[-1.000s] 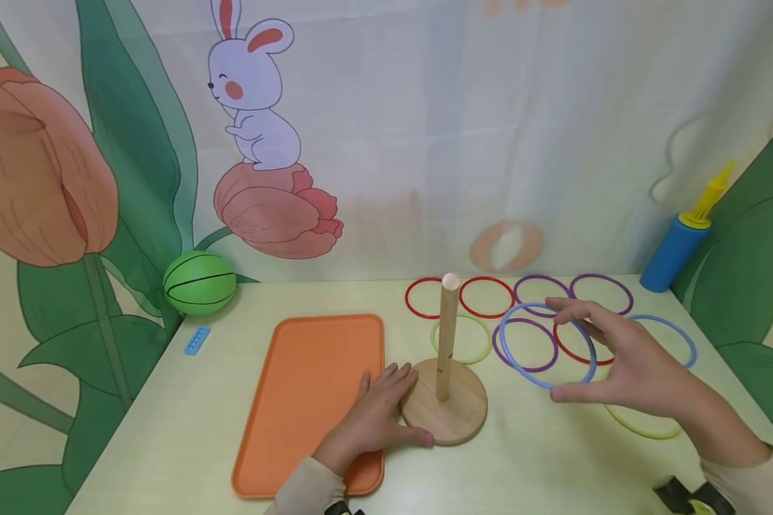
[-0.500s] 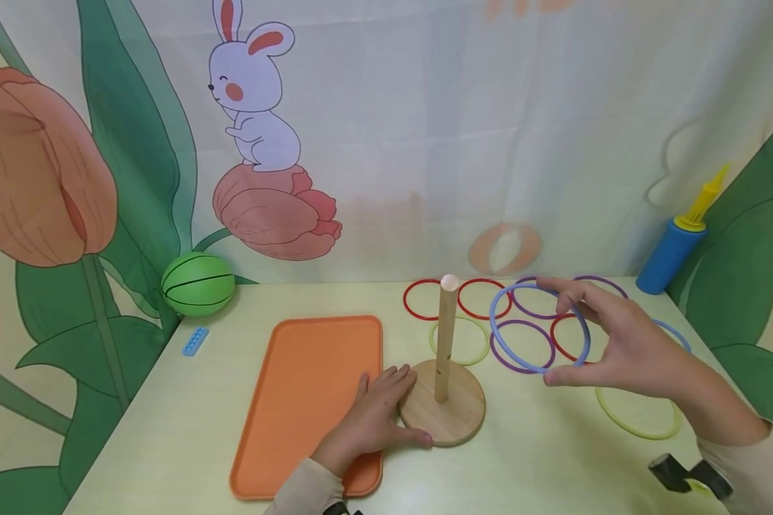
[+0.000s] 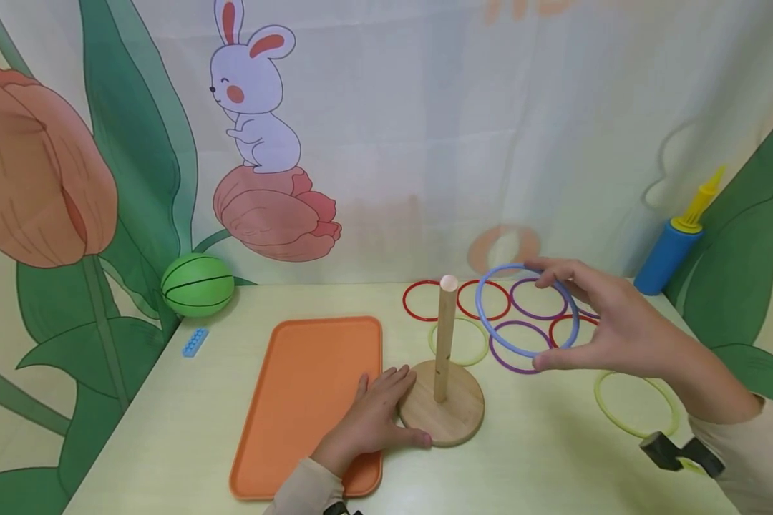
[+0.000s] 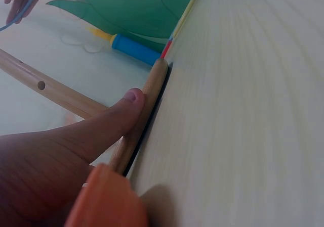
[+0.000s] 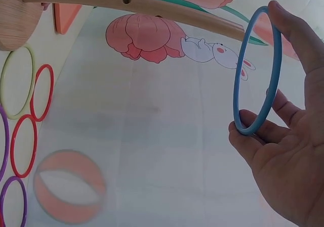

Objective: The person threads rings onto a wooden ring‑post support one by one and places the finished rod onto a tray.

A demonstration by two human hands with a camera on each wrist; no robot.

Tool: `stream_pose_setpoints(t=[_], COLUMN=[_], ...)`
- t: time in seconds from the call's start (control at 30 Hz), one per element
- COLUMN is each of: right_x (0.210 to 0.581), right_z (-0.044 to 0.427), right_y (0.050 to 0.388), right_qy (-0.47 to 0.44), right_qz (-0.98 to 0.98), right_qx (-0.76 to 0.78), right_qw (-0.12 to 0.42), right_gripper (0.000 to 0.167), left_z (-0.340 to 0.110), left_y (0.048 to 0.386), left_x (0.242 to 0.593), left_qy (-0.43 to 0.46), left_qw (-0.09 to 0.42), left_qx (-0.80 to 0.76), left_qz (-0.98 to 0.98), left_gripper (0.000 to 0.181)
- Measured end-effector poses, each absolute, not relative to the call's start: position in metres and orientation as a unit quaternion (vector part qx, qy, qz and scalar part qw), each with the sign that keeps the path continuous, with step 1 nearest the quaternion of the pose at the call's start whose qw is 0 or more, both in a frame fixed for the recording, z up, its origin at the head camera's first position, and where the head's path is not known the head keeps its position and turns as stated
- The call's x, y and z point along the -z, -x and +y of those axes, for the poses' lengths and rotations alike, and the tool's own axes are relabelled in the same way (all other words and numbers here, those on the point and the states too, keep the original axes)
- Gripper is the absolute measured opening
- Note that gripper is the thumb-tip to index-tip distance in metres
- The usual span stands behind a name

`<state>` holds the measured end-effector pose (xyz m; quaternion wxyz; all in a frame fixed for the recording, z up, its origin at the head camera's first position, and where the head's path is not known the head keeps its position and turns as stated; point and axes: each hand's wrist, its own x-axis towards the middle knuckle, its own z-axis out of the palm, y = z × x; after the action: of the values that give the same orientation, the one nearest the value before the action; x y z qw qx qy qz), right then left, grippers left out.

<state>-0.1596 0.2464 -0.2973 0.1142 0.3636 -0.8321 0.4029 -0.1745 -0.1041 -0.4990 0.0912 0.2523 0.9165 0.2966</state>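
Note:
In the head view, a wooden ring-toss stand has a round base (image 3: 464, 418) and an upright peg (image 3: 446, 336). My left hand (image 3: 370, 420) rests against the left of the base, fingers laid over its edge and thumb along the near rim. The left wrist view shows the thumb (image 4: 124, 110) pressing that rim. To the right of the peg, my right hand (image 3: 608, 325) pinches a light-blue ring (image 3: 479, 304) between thumb and fingers. It is held tilted nearly upright, raised above the table and apart from the peg.
Several red, purple and yellow-green rings lie behind and right of the stand, among them a yellow-green ring (image 3: 596, 400). An orange tray (image 3: 309, 400) sits to the left, beneath my left wrist. A green ball (image 3: 197, 286), small blue brick (image 3: 195, 342) and blue-yellow pump (image 3: 670, 254) are farther out.
My right hand has lifted the light-blue ring higher and moved it leftward, closer to the peg. The left hand and the stand have stayed in place.

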Motion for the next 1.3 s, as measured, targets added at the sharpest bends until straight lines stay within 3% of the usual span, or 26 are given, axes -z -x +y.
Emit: stream_pose_setpoints(t=[0.67,1.0,1.3], right_x=[0.275,0.271,0.278], right_z=[0.229,0.207,0.195], right_y=[0.171,0.180,0.185], right_qy=[-0.417,-0.432,-0.457], right_qz=[-0.803,-0.792,-0.786], right_qx=[-0.397,-0.415,-0.394], right_qw=[0.153,0.119,0.135], right_gripper=[0.080,0.074,0.074], left_z=[-0.106,-0.105,-0.103], left_y=[0.176,0.177,0.176], left_x=[0.499,0.498,0.500], left_qy=[-0.260,-0.252,-0.243], left_qw=[0.084,0.082,0.081], left_qx=[-0.295,-0.308,-0.311], left_qz=[0.916,0.914,0.915], left_gripper=[0.113,0.113,0.110])
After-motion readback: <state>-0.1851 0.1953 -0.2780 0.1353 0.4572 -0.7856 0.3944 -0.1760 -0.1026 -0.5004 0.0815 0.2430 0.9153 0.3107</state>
